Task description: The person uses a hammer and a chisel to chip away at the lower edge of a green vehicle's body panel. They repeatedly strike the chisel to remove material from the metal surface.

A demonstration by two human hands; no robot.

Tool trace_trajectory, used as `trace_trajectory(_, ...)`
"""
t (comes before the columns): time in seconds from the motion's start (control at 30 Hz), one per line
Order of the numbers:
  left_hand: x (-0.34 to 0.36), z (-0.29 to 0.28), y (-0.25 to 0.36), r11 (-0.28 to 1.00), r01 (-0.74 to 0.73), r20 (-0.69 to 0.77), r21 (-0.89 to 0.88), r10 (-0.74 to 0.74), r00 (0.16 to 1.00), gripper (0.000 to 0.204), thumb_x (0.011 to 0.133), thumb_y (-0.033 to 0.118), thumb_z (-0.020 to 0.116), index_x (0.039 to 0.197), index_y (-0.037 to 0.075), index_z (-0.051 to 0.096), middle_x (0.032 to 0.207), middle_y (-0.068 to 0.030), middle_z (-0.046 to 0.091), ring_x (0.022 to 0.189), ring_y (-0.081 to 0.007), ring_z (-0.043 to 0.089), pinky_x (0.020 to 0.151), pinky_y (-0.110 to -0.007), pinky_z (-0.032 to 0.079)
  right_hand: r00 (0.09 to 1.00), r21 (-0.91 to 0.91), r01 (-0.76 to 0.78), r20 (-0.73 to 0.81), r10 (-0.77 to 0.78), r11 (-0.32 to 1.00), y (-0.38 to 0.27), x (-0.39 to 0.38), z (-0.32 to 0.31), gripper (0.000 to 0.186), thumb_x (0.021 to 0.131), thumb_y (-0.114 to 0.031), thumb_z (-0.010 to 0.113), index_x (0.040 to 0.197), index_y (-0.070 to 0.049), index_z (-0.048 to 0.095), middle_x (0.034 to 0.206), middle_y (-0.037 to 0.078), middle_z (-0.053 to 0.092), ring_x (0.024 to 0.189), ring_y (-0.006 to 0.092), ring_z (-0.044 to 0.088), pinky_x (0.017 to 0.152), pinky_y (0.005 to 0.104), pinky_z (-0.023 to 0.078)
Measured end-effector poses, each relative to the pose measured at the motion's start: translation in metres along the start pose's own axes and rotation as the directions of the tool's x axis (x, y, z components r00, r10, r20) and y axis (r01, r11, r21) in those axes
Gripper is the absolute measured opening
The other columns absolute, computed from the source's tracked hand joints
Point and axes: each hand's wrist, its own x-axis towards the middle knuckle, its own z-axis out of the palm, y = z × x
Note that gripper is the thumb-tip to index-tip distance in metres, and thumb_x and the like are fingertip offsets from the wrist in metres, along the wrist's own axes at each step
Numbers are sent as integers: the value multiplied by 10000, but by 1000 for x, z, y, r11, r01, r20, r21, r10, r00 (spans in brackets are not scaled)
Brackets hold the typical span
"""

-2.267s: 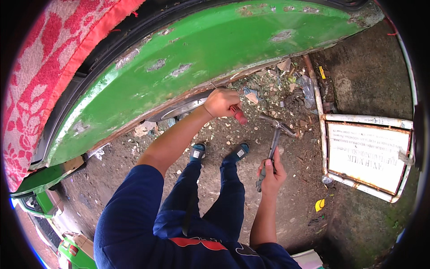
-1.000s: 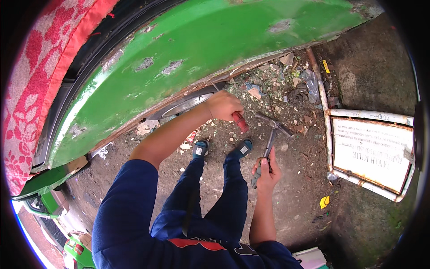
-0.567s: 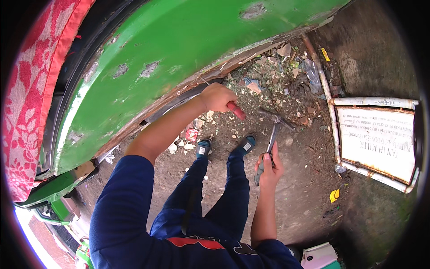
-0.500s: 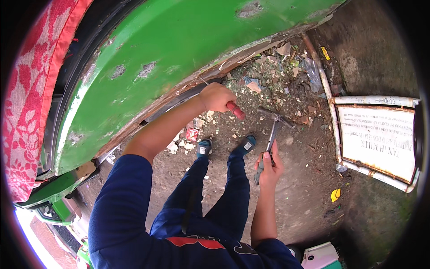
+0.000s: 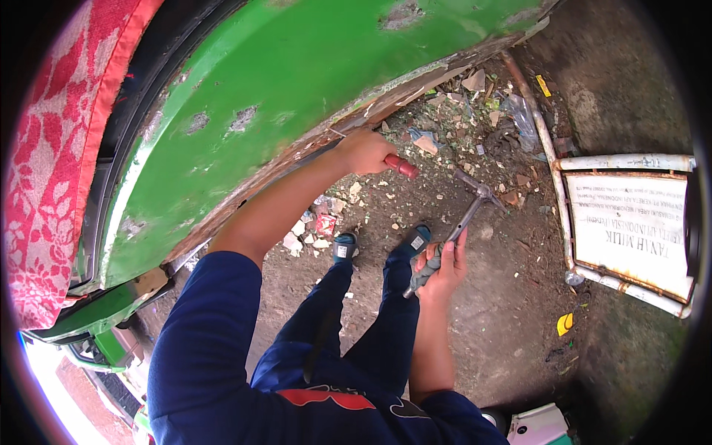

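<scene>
My left hand (image 5: 363, 150) is closed around a screwdriver with a red handle (image 5: 402, 166). Its thin metal shaft points at the rusty, flaking lower edge (image 5: 386, 106) of a green vehicle panel (image 5: 297, 81); whether the tip touches, I cannot tell. In my right hand (image 5: 443, 276) is a hammer (image 5: 465, 215) with a grey grip, held lower and to the right. The narrow hammer head is up, a short gap from the screwdriver's red butt end. Grey filler-like patches and bare spots mark the panel.
Paint flakes and rubble (image 5: 430, 141) litter the ground beneath the panel. On the right stands a rusty white pipe frame with a white sign board (image 5: 630, 226). A red patterned cloth (image 5: 63, 148) hangs at the left. My sandalled feet (image 5: 343, 248) are below the hands.
The hammer has tilted to the right, its head moving away from the screwdriver's butt. My left hand and the screwdriver keep nearly the same place at the panel edge.
</scene>
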Motion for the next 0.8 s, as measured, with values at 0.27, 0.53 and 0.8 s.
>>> trace_trajectory(0.27, 0, 9, -10, 1000, 1, -34, -21, -2, 999, 122, 764, 258, 626, 832, 166, 669, 784, -112, 679, 794, -339, 662, 703, -485, 509, 992, 40, -100, -76, 103, 994, 2, 5, 1, 494, 998, -120, 539, 1469, -68, 397, 814, 6, 505, 641, 123, 526, 438, 285, 483)
trace_trajectory(0.53, -4, 10, 4, 998, 1, 48, 68, -4, 999, 101, 752, 211, 645, 844, 176, 664, 811, -71, 682, 803, -322, 662, 702, -476, 509, 988, -29, -134, -77, 132, 991, 11, 0, -11, 494, 998, -122, 530, 1469, -65, 393, 814, 13, 513, 637, 116, 542, 428, 276, 491)
trace_trajectory(0.8, 4, 14, 13, 993, 0, 121, 117, -14, 993, 113, 760, 225, 634, 849, 166, 670, 822, -76, 687, 823, -320, 666, 723, -471, 518, 984, -56, -167, -72, 163, 984, 10, -6, -14, 510, 992, -107, 530, 1475, -49, 376, 778, -6, 480, 631, 121, 542, 431, 278, 485)
